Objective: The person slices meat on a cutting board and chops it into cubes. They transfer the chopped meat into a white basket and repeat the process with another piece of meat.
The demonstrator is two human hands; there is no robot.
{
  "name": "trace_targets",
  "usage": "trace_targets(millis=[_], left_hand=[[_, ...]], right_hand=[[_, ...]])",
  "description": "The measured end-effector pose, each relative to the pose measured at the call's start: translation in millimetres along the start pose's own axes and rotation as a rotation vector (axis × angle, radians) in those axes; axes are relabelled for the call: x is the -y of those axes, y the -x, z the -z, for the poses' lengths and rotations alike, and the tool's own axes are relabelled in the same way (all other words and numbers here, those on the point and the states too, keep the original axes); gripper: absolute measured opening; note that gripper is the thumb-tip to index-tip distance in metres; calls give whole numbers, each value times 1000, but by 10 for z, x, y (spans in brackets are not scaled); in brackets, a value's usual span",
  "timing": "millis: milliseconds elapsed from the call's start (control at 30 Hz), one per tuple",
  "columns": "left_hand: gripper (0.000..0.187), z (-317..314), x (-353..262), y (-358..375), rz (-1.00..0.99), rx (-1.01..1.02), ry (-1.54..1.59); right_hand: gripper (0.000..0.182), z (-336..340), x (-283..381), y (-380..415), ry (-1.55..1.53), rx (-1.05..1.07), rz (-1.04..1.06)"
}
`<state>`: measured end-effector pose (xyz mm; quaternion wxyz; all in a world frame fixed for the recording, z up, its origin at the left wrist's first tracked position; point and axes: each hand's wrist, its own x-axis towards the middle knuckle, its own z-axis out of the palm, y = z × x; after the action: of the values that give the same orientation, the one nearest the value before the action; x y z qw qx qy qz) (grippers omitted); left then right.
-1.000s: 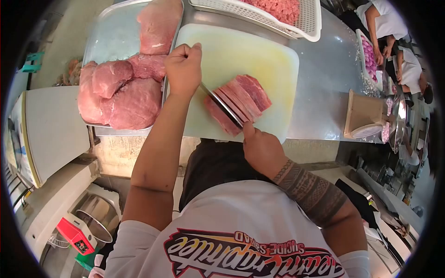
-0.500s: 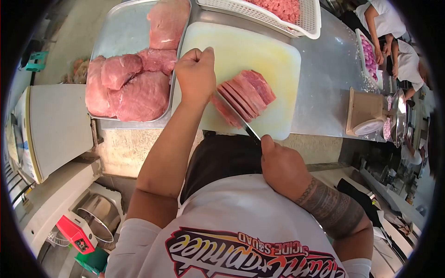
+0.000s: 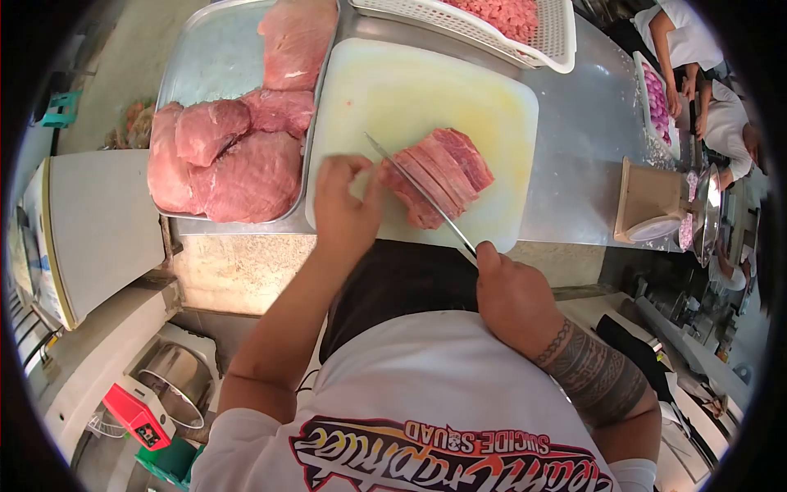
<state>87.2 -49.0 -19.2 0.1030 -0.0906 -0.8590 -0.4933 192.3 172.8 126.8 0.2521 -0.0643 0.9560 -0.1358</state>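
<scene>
My right hand [image 3: 516, 291] is wrapped round the handle of a knife [image 3: 425, 197]. The long blade lies slantwise over the sliced meat [image 3: 443, 174], its tip reaching past the far left end of the slices. To the left, my left hand [image 3: 346, 205] has its fingers curled with a gap between thumb and forefinger, the tips right at the meat's left edge. Both hands work over a white cutting board [image 3: 484, 98] with yellowish stains. Several parallel cuts run through the meat, and the slices still lean together as one block.
Left of the board stands a metal tray [image 3: 215, 57] with large pieces of raw meat [image 3: 246, 176]. A white perforated basket [image 3: 559, 41] holds diced meat behind it. At right are a weighing scale [image 3: 648, 201] and a tray of purple pieces [image 3: 656, 102], with other people's hands nearby.
My left hand has come down toward me from above the meat, and its fist has loosened. The knife has shifted slightly right, with more of its blade showing above the slices.
</scene>
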Motion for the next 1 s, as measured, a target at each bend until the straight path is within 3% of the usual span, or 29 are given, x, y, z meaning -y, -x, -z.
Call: trace_targets(millis=[133, 233, 433, 633, 767, 1000], left_hand=[[47, -118, -100, 194, -96, 184, -45], [58, -96, -160, 154, 40, 283, -99], [58, -24, -212, 109, 141, 372, -103], [54, 14, -203, 79, 117, 412, -94], [48, -7, -109, 132, 33, 333, -44], [41, -69, -154, 80, 49, 320, -52]], right_hand=[[15, -19, -14, -25, -39, -3, 28], [17, -20, -18, -95, -31, 32, 41], [16, -126, 85, -260, -39, 23, 48], [16, -317, 202, -535, -24, -67, 89], [13, -570, 203, -719, -21, -147, 89], [15, -189, 248, -428, -58, -65, 37]])
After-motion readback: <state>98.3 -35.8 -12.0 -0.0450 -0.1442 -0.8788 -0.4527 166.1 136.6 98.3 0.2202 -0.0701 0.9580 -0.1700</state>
